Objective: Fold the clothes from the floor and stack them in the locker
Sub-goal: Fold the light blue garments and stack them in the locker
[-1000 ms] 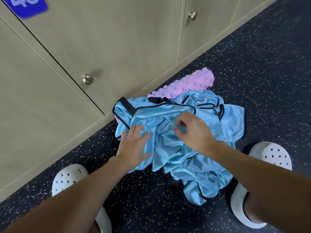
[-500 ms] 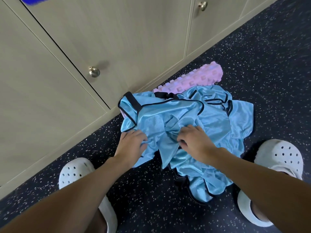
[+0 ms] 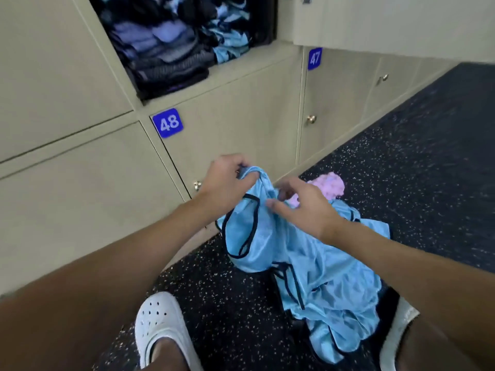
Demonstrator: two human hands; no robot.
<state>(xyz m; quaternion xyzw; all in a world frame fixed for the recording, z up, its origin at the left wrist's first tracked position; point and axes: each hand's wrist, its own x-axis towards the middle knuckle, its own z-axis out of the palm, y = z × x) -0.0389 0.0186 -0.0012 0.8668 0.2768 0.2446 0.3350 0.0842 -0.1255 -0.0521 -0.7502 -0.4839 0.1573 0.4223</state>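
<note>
Head view: our left hand (image 3: pixel 227 179) grips the bunched top edge of a light blue jersey (image 3: pixel 265 236), held up above the floor (image 3: pixel 428 162) near its edge along the lockers. Our right hand (image 3: pixel 305 210) is just right of that grip, fingers bent over the fabric; we cannot tell if it pinches. The jersey's lower part trails into the blue pile (image 3: pixel 337 287) on the floor by our white clog (image 3: pixel 160 322). The open locker (image 3: pixel 241 73) holds folded stacks (image 3: pixel 160 54).

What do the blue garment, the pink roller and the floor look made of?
Blue garment: thin, glossy synthetic, likely polyester mesh; it shines and drapes in soft folds. Pink roller: probably foam; matte, faintly bumpy. Floor: seemingly rubber; dark, matte, pale-speckled.
</note>
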